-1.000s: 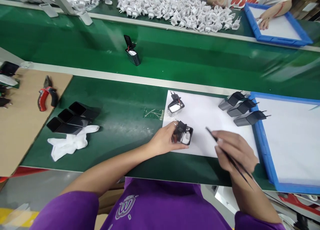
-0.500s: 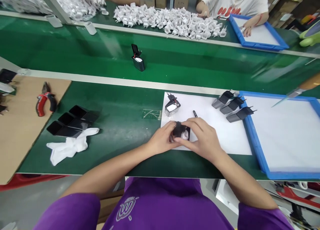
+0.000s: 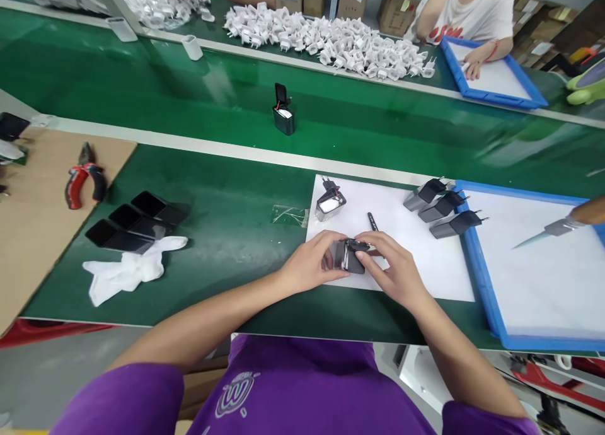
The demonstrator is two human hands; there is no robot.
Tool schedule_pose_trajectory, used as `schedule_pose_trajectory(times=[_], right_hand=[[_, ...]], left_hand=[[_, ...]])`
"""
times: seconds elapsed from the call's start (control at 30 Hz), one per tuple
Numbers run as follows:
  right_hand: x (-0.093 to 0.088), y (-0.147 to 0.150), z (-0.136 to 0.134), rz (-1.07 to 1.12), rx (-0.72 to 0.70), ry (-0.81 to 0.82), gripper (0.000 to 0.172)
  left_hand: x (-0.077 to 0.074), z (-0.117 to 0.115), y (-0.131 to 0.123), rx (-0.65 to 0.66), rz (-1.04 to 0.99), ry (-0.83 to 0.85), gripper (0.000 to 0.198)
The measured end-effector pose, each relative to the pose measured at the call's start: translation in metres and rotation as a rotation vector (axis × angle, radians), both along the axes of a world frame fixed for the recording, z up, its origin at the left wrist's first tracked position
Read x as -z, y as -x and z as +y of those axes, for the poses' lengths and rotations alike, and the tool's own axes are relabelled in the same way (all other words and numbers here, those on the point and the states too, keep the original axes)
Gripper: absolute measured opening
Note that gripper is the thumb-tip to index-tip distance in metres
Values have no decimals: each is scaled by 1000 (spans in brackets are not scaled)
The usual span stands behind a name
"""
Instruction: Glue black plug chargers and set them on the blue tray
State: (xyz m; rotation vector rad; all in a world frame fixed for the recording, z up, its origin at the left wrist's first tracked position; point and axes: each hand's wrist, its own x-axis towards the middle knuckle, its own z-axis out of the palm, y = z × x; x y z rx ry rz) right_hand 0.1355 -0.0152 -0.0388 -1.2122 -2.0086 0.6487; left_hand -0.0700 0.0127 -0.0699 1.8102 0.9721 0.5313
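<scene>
Between my two hands is a black power adapter (image 3: 354,263), tipped on its side above the white sheet (image 3: 425,277). My left hand (image 3: 312,261) grips its housing from the left, fingers closed around it. My right hand (image 3: 392,265) pinches the plug-side cap at its upper right. Just behind, an open adapter (image 3: 330,203) stands on the sheet with its cap raised and white insides showing. A pair of black tweezers (image 3: 372,222) lies past my right fingers. Three closed adapters (image 3: 444,208) with pins lie at the sheet's right edge.
A blue-rimmed tray (image 3: 482,284) is at right, with a pointed tool (image 3: 543,232) over it. On the left lie black housings (image 3: 135,220), white gloves (image 3: 135,268) and red pliers (image 3: 85,179). Another open adapter (image 3: 283,118) is on the green belt (image 3: 189,101); white chargers (image 3: 331,41) are piled beyond.
The adapter in my hands has been turned onto its side, and my right fingers have shifted to its cap. The adapter on the belt appears further right. The co-worker's arm has lifted from the pile.
</scene>
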Motion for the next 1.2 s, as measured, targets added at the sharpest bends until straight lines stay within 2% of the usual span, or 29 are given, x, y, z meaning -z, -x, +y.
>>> schedule_pose_trajectory(times=[0.13, 0.5, 0.63, 0.73, 0.83, 0.93, 1.0, 1.1, 1.17, 1.2], right_hand=[[6, 7, -3, -9, 69, -28, 19], [16, 13, -6, 19, 103, -40, 23], [15, 15, -7, -47, 126, -48, 22], [16, 15, -8, -81, 120, -69, 25], [18, 16, -8, -128, 109, -133, 26], [19, 16, -6, -140, 98, -190, 24], [19, 15, -4, -92, 99, -155, 22], [17, 12, -2, 14, 102, 40, 23], [16, 11, -4, 67, 61, 187, 31], [16, 10, -5, 78, 34, 230, 41]], left_hand=[[2, -1, 0, -5, -18, -15, 58], [0, -2, 1, -11, -30, 0, 57], [-11, -3, 1, 2, -98, 153, 64], [-18, -4, 0, 17, -161, 322, 55], [-19, -6, -4, -10, -222, 432, 45], [-17, -8, -8, -43, -261, 461, 43], [-15, -8, -9, -59, -268, 459, 43], [-11, -5, -9, -66, -302, 488, 43], [-9, -3, -8, -65, -339, 521, 42], [-8, -2, -7, -59, -352, 535, 42]])
